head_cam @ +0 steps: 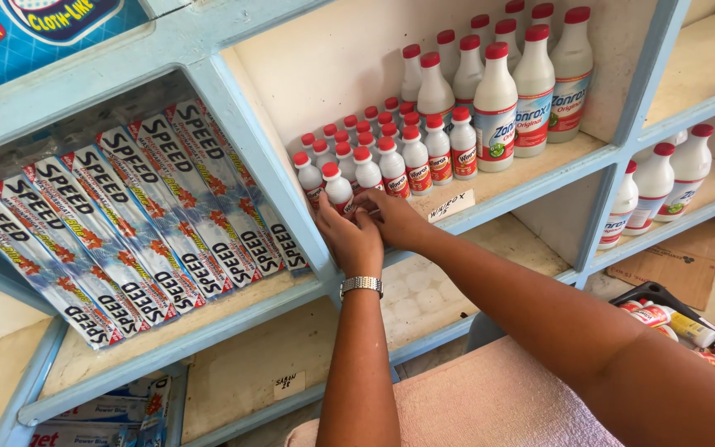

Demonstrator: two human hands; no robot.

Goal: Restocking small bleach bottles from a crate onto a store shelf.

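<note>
Small bottle [338, 188] at shelf edge [490, 199], hands [349, 236] crowding

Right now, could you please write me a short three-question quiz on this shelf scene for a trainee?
1. True or false: both hands meet at the front row of small white red-capped bottles.
2. Which wrist bears the metal watch: A left, B right?
3. Fill in: the long detergent packets lean in the compartment to the ___ of the bottles.

Key: 1 true; 2 A; 3 left. The left hand and right hand touch the front bottles; whether either grips one is unclear.
</note>
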